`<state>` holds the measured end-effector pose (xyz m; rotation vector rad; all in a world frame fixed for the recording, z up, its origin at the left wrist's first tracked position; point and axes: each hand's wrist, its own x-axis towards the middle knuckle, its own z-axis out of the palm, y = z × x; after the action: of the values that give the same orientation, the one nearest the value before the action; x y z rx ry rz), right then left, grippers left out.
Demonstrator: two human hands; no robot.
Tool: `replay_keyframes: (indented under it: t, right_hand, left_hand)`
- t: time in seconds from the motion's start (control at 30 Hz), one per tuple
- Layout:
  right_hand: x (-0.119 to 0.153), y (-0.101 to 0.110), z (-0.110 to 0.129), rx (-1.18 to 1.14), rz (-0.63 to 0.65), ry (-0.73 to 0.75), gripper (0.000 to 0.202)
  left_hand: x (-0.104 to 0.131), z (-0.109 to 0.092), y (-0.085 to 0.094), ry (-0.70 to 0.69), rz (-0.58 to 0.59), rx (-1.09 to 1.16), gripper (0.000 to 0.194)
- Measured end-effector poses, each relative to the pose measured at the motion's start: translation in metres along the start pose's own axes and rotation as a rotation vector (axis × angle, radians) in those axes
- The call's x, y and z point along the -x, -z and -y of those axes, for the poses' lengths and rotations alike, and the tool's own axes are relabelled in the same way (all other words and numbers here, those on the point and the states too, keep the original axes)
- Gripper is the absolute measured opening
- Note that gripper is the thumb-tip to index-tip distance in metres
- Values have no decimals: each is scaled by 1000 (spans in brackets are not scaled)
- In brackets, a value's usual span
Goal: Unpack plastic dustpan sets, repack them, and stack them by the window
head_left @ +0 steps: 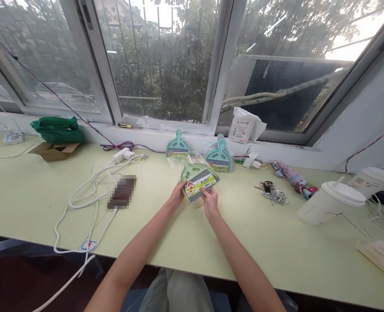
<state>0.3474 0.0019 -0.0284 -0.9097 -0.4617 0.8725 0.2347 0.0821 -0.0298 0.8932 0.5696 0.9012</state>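
Both hands, left (177,193) and right (210,202), grip the lower edge of the green dustpan set (196,177), at twelve o'clock over the table (244,242). Probably light, stiff plastic, its wrapper slippery; pinching the rim suits it.

Dustpan set (200,184) was in left hand (178,194) and right hand (210,201), above tabletop (244,242). Beyond hands: single set (178,145), stack of sets (218,158) right of it. Left of hands: device (122,192) lay among cables (71,201); farther left, bag (58,130) was at carton (53,152). Right of hands: keys (268,186) lay, then umbrella (291,175), then cups (328,203). Beyond, on windowsill (159,134): screwdriver (125,125) left, packet (240,128) right.
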Motion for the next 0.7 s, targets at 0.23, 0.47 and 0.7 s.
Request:
replay_keyframes:
  t: [0.23,0.47,0.7]
  right_hand:
    - [-6,7,8,-3,-40,78,47]
    - [-7,6,10,48,7,74,48]
    - [-12,10,11,11,-87,136,49]
  left_hand:
    - [11,-1,-6,194,368,-95,48]
    - [14,-7,-10,13,268,-86,52]
    - [14,12,-17,173,427,-92,55]
